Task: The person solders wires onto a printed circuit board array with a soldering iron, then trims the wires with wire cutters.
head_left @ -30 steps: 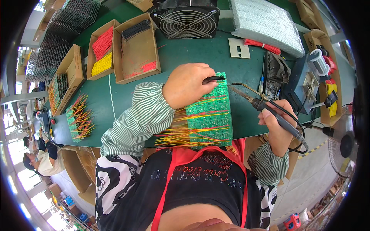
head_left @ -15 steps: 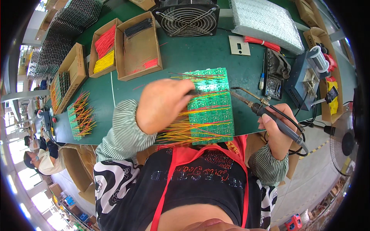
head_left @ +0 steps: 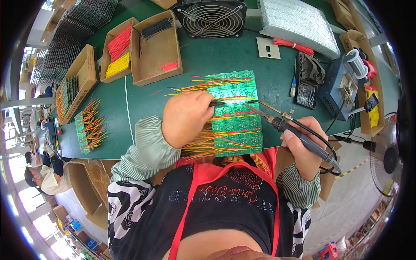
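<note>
A green circuit board panel (head_left: 234, 125) lies in front of me, with red and yellow wires (head_left: 201, 145) sticking out past its left side. My left hand (head_left: 187, 118) is closed over these wires, at the panel's left edge. From its fingertips pokes a small bunch of thin black wires (head_left: 218, 103), fanned over the panel. My right hand (head_left: 305, 141) grips a grey-handled soldering iron (head_left: 299, 136) fitted with a thin curved feed tube (head_left: 271, 107). The iron's tip is over the panel's right part, near a row of pads; whether it touches cannot be told.
Cardboard boxes hold red and yellow wires (head_left: 119, 45) and black wires (head_left: 156, 28). A second wired panel (head_left: 89, 128) lies left. A fan (head_left: 211, 19) stands behind; a screwdriver (head_left: 294, 84), a parts tray (head_left: 307, 93) and a blue solder feeder (head_left: 340, 89) are right. Co-workers sit far left.
The soldering iron has moved left, bringing its tip from the panel's right edge in over the panel. My left hand has shifted slightly, with the black wires now showing more clearly at its fingertips.
</note>
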{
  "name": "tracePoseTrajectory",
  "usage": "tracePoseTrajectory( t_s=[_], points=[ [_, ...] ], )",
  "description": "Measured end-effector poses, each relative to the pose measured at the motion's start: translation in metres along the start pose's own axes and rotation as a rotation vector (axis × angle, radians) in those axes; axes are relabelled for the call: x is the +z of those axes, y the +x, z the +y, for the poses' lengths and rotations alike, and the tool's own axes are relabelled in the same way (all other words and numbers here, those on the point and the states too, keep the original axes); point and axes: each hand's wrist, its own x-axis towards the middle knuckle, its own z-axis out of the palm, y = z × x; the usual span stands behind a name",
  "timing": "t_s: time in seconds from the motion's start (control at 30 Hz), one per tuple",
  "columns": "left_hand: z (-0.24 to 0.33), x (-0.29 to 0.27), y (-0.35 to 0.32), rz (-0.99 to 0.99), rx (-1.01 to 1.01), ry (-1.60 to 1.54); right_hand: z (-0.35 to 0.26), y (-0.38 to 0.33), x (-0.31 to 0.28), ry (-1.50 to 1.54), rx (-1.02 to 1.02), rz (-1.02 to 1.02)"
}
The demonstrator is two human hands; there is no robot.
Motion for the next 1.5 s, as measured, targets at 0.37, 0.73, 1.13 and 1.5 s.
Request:
tracePoseTrajectory(
  t_s=[0.37, 0.73, 1.13, 1.5],
  points=[
    [-0.028, -0.001, 0.003, -0.212, -0.221, -0.485, 0.006, 0.008, 0.028, 0.047, -0.015, -0.131],
    [-0.033, -0.004, 0.005, -0.225, -0.202, -0.51, 0.01, 0.015, 0.04, 0.016, -0.02, -0.134],
    [-0.032, -0.005, 0.008, -0.249, -0.216, -0.519, 0.011, 0.018, 0.04, -0.003, -0.004, -0.15],
    [-0.03, -0.009, 0.009, -0.268, -0.217, -0.46, 0.007, 0.01, 0.021, -0.043, -0.032, -0.135]
  ],
)
